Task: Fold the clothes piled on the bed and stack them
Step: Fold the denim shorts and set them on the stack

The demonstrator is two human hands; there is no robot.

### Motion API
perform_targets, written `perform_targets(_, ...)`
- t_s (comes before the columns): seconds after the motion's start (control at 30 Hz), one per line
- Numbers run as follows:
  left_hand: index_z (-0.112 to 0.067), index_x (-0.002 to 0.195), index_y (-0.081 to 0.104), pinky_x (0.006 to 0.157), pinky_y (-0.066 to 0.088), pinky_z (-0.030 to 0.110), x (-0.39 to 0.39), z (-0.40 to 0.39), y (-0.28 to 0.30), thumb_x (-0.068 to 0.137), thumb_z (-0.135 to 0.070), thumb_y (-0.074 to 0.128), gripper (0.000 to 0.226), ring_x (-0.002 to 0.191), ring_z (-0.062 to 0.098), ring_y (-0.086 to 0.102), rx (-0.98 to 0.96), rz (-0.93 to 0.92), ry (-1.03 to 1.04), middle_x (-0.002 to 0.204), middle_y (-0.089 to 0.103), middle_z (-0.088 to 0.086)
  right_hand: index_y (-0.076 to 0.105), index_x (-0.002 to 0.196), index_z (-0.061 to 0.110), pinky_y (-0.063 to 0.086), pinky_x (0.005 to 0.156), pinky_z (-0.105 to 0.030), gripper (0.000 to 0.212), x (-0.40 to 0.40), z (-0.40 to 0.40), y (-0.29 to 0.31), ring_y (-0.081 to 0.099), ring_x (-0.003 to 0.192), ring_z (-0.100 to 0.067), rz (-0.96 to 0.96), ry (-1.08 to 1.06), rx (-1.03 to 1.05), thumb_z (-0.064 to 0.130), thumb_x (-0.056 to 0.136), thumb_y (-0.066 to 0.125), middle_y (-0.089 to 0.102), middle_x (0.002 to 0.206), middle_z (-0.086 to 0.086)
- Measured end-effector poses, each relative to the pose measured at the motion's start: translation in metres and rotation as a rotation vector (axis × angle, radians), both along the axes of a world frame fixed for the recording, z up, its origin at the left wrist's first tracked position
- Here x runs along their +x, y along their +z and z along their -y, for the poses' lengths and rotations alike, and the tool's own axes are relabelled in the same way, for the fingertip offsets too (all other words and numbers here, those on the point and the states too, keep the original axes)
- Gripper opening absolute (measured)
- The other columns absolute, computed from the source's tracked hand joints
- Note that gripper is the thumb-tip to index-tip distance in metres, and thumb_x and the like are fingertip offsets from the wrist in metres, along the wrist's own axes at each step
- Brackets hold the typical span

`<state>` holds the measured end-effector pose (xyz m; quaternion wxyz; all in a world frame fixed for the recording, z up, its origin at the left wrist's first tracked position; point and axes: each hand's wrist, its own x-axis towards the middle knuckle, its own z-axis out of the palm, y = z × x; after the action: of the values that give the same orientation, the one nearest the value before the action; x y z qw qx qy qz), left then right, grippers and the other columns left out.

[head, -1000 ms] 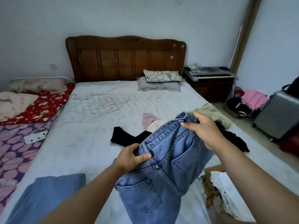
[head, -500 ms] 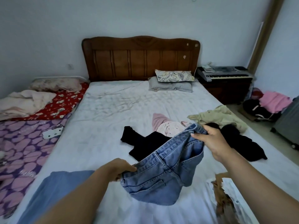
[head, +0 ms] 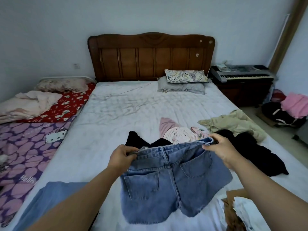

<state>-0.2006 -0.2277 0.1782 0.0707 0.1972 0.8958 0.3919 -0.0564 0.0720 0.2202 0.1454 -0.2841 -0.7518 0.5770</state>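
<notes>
I hold the denim shorts [head: 173, 179] spread at lower centre, left hand [head: 122, 158] and right hand [head: 220, 150] each pinching the waistband, unfolded; the black garment [head: 260, 152], pink garment [head: 176, 132] and beige garment [head: 233, 124] on the bed [head: 116, 114] remain unfolded, mid-right.

Bare sheet of bed [head: 126, 114] open ahead & to the left, up to pillows [head: 183, 82] by headboard. Right side blocked: black garment [head: 256, 152], beige garment [head: 236, 124], pink clothes [head: 176, 132]. Folded blue cloth [head: 55, 194] near left
</notes>
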Motion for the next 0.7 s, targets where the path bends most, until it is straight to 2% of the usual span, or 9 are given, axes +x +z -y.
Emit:
perform_targets(0.17, -0.020, 0.092, 0.077, 0.071, 0.048, 0.035, -0.022, -0.013, 0.004, 0.077, -0.012, 0.067, 0.020, 0.077, 0.022, 0.061, 0.073, -0.583, -0.109, 0.088, 0.073, -0.005, 0.064, 0.092, 0.004, 0.045, 0.065, -0.011, 0.027, -0.012, -0.033, 0.004, 0.055, 0.077, -0.012, -0.081, -0.017, -0.021, -0.018, 0.077, 0.062, 0.062, 0.084, -0.004)
perform_targets(0.23, -0.019, 0.090, 0.077, 0.069, 0.048, 0.034, -0.024, -0.014, 0.003, 0.080, -0.019, 0.062, 0.018, 0.078, 0.017, 0.059, 0.084, -0.664, -0.167, 0.088, 0.073, -0.006, 0.064, 0.090, 0.003, 0.046, 0.063, -0.009, 0.030, -0.010, -0.042, 0.003, 0.057, 0.078, -0.014, -0.065, -0.014, -0.033, -0.022, 0.077, 0.055, 0.064, 0.084, -0.006)
perform_targets(0.3, -0.018, 0.089, 0.077, 0.069, 0.048, 0.031, -0.021, -0.011, -0.007, 0.081, -0.020, 0.057, 0.022, 0.079, 0.011, 0.054, 0.085, -0.686, -0.231, 0.086, 0.073, -0.005, 0.065, 0.083, 0.001, 0.049, 0.058, -0.015, 0.033, -0.003, -0.047, -0.004, 0.060, 0.075, -0.019, -0.002, -0.032, -0.086, -0.024, 0.079, 0.044, 0.064, 0.086, -0.013)
perform_targets(0.37, -0.020, 0.085, 0.077, 0.068, 0.050, 0.027, -0.012, -0.003, -0.026, 0.074, -0.011, 0.062, 0.021, 0.075, 0.011, 0.055, 0.065, -0.635, -0.260, 0.078, 0.071, -0.003, 0.065, 0.078, -0.007, 0.049, 0.052, -0.014, 0.038, 0.007, -0.047, -0.021, 0.061, 0.066, -0.018, 0.110, -0.053, -0.112, -0.026, 0.078, 0.033, 0.064, 0.082, -0.015)
perform_targets(0.43, -0.026, 0.083, 0.075, 0.062, 0.052, 0.025, 0.005, 0.007, -0.049, 0.067, -0.007, 0.067, 0.026, 0.068, 0.012, 0.057, 0.013, -0.551, -0.279, 0.070, 0.066, -0.005, 0.068, 0.066, -0.007, 0.053, 0.066, -0.024, 0.041, 0.018, -0.042, -0.049, 0.060, 0.072, -0.025, 0.229, -0.066, -0.126, -0.024, 0.077, 0.033, 0.065, 0.074, -0.015)
perform_targets(0.5, -0.028, 0.080, 0.075, 0.054, 0.049, 0.021, 0.027, 0.018, -0.075, 0.063, -0.007, 0.071, 0.027, 0.062, 0.011, 0.058, -0.069, -0.479, -0.337, 0.065, 0.064, -0.008, 0.070, 0.055, -0.001, 0.049, 0.077, -0.032, 0.042, 0.034, -0.029, -0.081, 0.059, 0.074, -0.027, 0.364, -0.037, -0.117, -0.020, 0.077, 0.041, 0.067, 0.068, -0.014)
perform_targets(0.57, -0.030, 0.076, 0.074, 0.053, 0.044, 0.016, 0.052, 0.030, -0.099, 0.062, -0.008, 0.074, 0.026, 0.059, 0.011, 0.058, -0.166, -0.345, -0.384, 0.062, 0.063, -0.011, 0.072, 0.056, 0.002, 0.049, 0.071, -0.031, 0.031, 0.053, -0.014, -0.112, 0.061, 0.073, -0.027, 0.508, 0.030, -0.082, -0.013, 0.078, 0.056, 0.067, 0.069, -0.013)
perform_targets(0.63, -0.029, 0.078, 0.071, 0.059, 0.040, 0.015, 0.072, 0.040, -0.116, 0.070, -0.013, 0.069, 0.018, 0.063, 0.012, 0.061, -0.270, -0.172, -0.446, 0.066, 0.067, -0.009, 0.073, 0.051, 0.013, 0.053, 0.076, -0.038, 0.030, 0.069, -0.001, -0.143, 0.065, 0.082, -0.031, 0.599, 0.096, -0.043, -0.001, 0.077, 0.068, 0.068, 0.072, -0.009)
perform_targets(0.7, -0.028, 0.089, 0.072, 0.067, 0.044, 0.018, 0.086, 0.046, -0.128, 0.083, -0.019, 0.060, 0.016, 0.077, 0.014, 0.064, -0.385, -0.041, -0.517, 0.084, 0.072, -0.008, 0.073, 0.058, 0.014, 0.052, 0.083, -0.042, 0.017, 0.082, 0.018, -0.160, 0.065, 0.089, -0.034, 0.650, 0.151, 0.024, 0.016, 0.074, 0.069, 0.070, 0.077, -0.008)
